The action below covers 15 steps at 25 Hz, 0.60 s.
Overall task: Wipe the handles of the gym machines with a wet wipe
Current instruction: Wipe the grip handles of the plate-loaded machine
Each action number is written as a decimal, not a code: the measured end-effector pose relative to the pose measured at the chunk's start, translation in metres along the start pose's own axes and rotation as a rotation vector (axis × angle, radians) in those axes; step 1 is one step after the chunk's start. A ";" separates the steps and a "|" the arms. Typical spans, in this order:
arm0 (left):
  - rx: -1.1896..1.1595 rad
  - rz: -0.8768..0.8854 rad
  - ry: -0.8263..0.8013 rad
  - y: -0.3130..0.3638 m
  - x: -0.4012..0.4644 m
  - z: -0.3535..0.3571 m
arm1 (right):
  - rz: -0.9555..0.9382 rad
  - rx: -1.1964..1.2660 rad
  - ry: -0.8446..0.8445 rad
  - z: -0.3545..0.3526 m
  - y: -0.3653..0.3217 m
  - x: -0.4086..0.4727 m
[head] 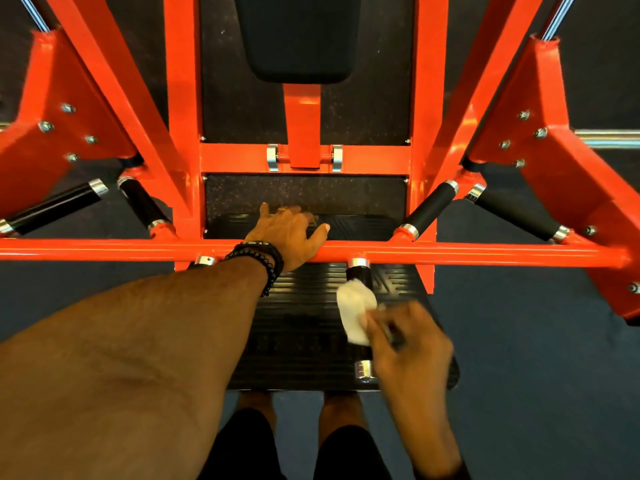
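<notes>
Head view, handle [360, 278] pointing toward viewer, seemingly

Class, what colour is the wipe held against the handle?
White wet wipe, gripped by the right hand; seen in the head view.

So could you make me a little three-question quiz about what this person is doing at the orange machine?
1. True or false: the right hand holds the white wipe against a black handle.
2. What is the left hand resting on?
A. the black back pad
B. the orange crossbar
C. a black grip on the far right
3. Fill in: the left wrist wears dark beaded ____.

Key
1. True. The wipe is pressed on the handle that sticks out toward the person from the orange crossbar.
2. B. The left hand lies over the crossbar, fingers spread.
3. Bracelets.
</notes>
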<state>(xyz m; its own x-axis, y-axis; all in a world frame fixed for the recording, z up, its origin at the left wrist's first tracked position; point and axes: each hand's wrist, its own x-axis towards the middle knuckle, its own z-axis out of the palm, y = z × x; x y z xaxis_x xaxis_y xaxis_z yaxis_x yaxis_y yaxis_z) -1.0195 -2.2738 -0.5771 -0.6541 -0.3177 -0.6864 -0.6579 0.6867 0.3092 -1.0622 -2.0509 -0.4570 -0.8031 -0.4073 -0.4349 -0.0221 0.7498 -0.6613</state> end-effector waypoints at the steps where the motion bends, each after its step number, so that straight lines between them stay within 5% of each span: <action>1: -0.003 0.003 0.010 0.000 0.000 0.000 | -0.026 0.003 0.019 -0.011 -0.001 -0.026; 9: 0.007 0.003 -0.023 -0.003 0.002 0.000 | 0.117 0.319 0.097 0.033 0.012 0.058; 15: -0.004 0.015 0.031 -0.002 0.000 0.000 | 0.200 0.386 0.061 -0.015 0.014 -0.046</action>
<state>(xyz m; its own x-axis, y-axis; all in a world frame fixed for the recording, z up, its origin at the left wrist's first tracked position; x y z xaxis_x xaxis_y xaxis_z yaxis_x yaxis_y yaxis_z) -1.0181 -2.2749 -0.5772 -0.6753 -0.3278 -0.6607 -0.6493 0.6891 0.3218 -1.0342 -2.0137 -0.4369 -0.8031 -0.2334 -0.5482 0.3523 0.5561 -0.7528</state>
